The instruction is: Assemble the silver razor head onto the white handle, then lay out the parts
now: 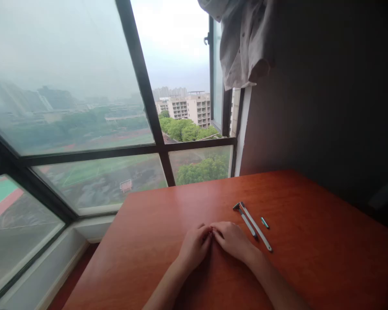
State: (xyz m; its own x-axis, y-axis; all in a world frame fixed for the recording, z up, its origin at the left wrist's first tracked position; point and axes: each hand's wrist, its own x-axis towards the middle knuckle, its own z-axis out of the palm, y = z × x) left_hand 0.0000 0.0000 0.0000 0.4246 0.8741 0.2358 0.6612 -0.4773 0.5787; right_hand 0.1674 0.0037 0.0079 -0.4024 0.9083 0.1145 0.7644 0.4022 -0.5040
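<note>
My left hand (pixel 195 246) and my right hand (pixel 232 239) meet over the wooden table, their fingertips pressed together. Both hands are closed in a pinch. Whatever lies between the fingertips is too small or too hidden to name; a faint reddish spot shows there. Just right of my right hand lies a razor (pixel 247 224) with a dark head and grey handle. Beside it is a long, thin grey bar (pixel 256 227) with a small hole at its near end. Farther right lies a small green and silver stick-shaped piece (pixel 264 222).
The reddish-brown table (pixel 142 245) reaches to the windows, with its left edge dropping to the floor. One window pane (pixel 217 73) stands open at the back. A grey garment (pixel 242 47) hangs near it, beside a dark wall (pixel 317 99).
</note>
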